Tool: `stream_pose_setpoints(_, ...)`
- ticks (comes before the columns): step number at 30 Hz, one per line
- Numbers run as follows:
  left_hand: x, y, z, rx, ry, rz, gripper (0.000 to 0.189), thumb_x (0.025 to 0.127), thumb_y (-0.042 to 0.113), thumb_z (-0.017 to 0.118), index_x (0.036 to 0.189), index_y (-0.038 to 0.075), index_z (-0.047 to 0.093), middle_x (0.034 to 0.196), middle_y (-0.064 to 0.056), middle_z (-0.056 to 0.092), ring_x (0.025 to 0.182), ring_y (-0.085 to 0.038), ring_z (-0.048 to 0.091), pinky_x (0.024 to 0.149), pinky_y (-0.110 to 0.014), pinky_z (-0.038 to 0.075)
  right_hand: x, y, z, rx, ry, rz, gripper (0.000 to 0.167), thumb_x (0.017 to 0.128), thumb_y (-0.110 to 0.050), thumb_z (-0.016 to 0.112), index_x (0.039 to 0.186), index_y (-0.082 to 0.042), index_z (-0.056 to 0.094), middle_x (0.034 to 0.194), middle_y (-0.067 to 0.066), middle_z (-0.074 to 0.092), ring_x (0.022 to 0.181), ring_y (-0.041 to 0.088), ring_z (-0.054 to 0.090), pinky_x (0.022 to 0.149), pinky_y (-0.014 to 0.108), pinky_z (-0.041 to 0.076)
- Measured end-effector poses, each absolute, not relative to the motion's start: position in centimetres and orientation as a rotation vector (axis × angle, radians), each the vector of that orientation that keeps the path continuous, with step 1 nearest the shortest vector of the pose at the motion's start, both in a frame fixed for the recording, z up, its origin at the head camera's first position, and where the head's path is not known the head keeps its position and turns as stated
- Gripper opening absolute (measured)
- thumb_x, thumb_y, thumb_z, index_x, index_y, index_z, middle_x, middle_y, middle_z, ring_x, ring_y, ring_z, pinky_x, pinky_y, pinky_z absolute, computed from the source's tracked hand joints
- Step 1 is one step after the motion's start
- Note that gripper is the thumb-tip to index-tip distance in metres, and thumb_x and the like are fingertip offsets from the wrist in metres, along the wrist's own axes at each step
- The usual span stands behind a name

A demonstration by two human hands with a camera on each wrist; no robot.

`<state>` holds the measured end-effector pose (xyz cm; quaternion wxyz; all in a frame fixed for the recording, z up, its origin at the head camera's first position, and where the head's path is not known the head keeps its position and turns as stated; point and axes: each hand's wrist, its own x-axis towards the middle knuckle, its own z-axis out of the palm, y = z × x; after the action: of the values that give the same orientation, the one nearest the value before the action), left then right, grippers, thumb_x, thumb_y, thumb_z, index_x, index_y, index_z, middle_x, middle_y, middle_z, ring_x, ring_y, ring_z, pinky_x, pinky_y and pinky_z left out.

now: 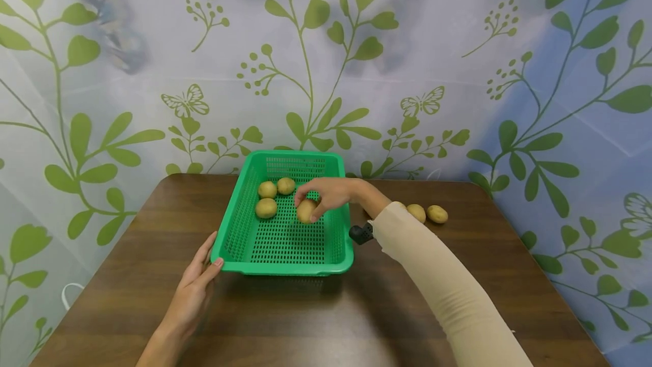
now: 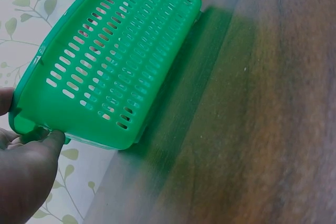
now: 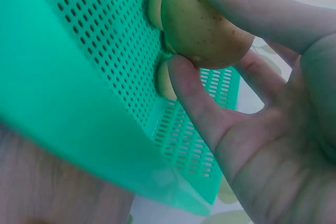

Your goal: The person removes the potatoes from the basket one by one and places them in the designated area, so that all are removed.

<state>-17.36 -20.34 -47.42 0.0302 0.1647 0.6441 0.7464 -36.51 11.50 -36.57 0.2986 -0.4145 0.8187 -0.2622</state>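
Observation:
My right hand [image 1: 328, 191] pinches a potato [image 3: 202, 24] between thumb and fingers, inside the green plastic basket [image 1: 292, 268]. Three more potatoes lie on the basket's slotted floor toward its left and back; one of them is the front potato [image 1: 266, 208]. At the basket's front left corner, my left hand [image 1: 191, 290] grips the rim, thumb on top and fingers beneath. In the left wrist view the left hand [image 2: 29, 169] holds that same corner, with the basket's slotted side wall [image 2: 105, 51] facing the camera.
On the brown wooden table [image 1: 407, 310], right of the basket, lie a potato [image 1: 416, 212] and another potato [image 1: 437, 214], partly behind the right sleeve [image 1: 438, 276]. A dark wrist device [image 1: 360, 234] sits by the basket's right rim. Behind the table hangs a leaf-patterned backdrop [image 1: 316, 72].

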Motion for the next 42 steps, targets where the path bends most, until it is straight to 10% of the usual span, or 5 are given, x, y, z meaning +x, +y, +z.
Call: stream_pose_setpoints(42,-17.3,-20.4,-47.4,0.537,2.000,2.288,0.064,0.115,0.015,0.036,0.164,-0.001,-0.002,0.167,-0.028,0.001,0.147,-0.006,0.029,0.110,-0.016,0.033,-34.3,20.8,-34.0,-0.809,2.148,-0.874,0.035,0.094,-0.004,0.077,0.126,-0.011,0.063,0.130,0.009,0.057,0.115,0.028,0.063,0.090,0.046,0.055)
